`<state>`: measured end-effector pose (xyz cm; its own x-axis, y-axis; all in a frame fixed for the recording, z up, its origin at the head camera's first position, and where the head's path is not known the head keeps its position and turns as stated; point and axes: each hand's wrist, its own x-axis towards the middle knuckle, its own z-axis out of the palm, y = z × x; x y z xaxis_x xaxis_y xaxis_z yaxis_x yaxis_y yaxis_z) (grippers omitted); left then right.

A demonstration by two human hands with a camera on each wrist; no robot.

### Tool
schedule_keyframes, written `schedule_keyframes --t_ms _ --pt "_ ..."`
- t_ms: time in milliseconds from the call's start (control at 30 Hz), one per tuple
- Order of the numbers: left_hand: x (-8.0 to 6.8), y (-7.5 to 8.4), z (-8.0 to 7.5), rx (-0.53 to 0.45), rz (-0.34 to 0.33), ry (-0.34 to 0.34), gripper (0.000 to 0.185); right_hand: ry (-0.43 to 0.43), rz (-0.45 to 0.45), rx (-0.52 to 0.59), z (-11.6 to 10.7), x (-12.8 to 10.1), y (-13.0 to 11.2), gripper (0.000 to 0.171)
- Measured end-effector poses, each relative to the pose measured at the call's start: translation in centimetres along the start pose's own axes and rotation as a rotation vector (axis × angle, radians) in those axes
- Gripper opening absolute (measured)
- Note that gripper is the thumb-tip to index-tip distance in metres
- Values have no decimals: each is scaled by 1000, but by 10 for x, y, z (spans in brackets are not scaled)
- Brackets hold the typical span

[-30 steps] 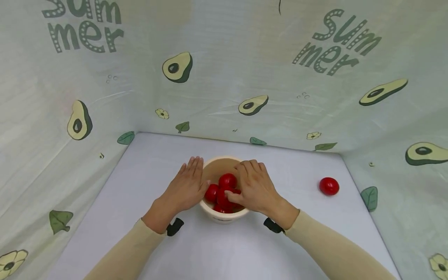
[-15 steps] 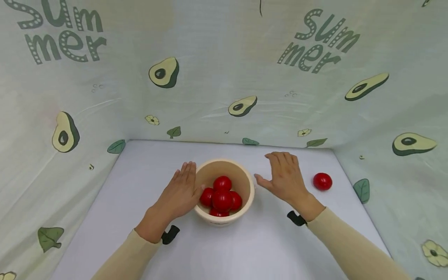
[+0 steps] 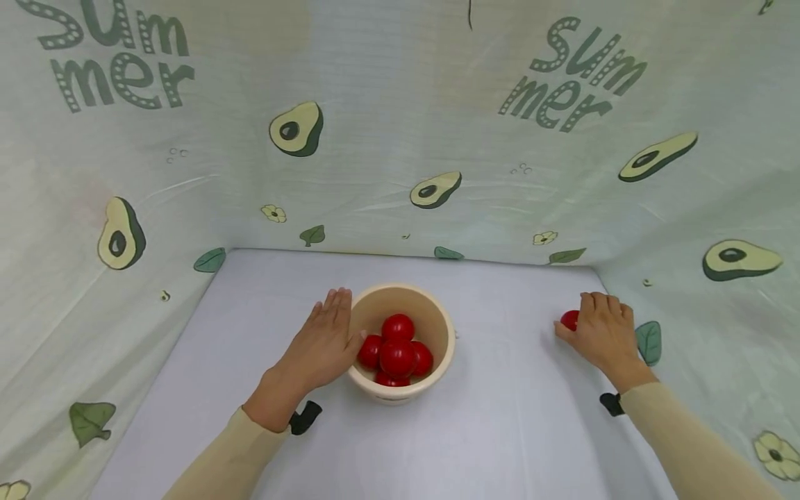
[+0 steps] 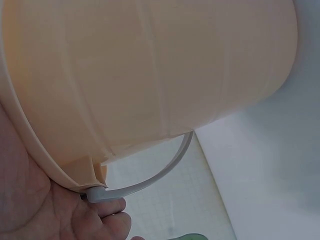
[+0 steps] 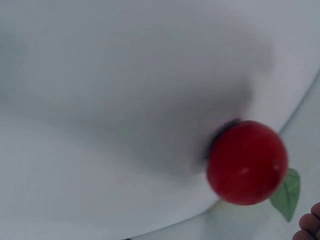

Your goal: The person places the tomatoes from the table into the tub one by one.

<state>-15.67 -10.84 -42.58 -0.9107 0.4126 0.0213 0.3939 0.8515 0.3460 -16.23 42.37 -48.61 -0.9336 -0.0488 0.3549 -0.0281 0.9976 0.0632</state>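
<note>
The left hand (image 3: pixel 319 346) lies flat against the left side of the cream bucket (image 3: pixel 437 330), its fingers straight and pressed on the wall; in the left wrist view the fingers (image 4: pixel 107 209) touch the place where the thin white handle (image 4: pixel 160 172) joins the bucket (image 4: pixel 150 75). The bucket stands upright in the middle of the white table (image 3: pixel 500 430) and holds several red balls (image 3: pixel 397 357) piled together, the top one just below the rim. The right hand (image 3: pixel 603 333) is far to the right, well apart from the bucket, and covers one more red ball (image 3: pixel 568 319) that lies on the table near the right wall. Its fingers curve over the ball, but I cannot tell if they really grip it; in the right wrist view the ball (image 5: pixel 246 162) sits free on the table, with only fingertips (image 5: pixel 307 227) at the corner. Nothing stands between the bucket and this ball. Behind and at both sides hangs a pale green cloth (image 3: pixel 400 125) with avocados, leaves and the word "Summer"
</note>
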Motion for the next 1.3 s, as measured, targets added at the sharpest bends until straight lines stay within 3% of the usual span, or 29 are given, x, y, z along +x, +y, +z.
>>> schedule_keyframes --t_ms 233,500,633,800,967,1167,1300 --pt "1 2 -2 12 0 -12 80 -161 76 -14 17 -16 22 77" --pt "0 2 -5 28 -15 -7 80 -232 160 41 29 -13 21 71" --pt "-1 1 -5 24 -24 -11 80 -220 193 68 34 -11 20 75" --pt "-1 0 -5 24 -31 -19 80 -125 150 88 31 -3 4 73" --pt "-1 2 -5 20 -40 -24 81 61 5 90 17 12 -30 71" --pt "2 4 -4 19 -32 -34 81 249 -168 183 -26 33 -82 69" --pt "2 4 -4 28 -40 -36 82 318 -303 253 -59 46 -125 71"
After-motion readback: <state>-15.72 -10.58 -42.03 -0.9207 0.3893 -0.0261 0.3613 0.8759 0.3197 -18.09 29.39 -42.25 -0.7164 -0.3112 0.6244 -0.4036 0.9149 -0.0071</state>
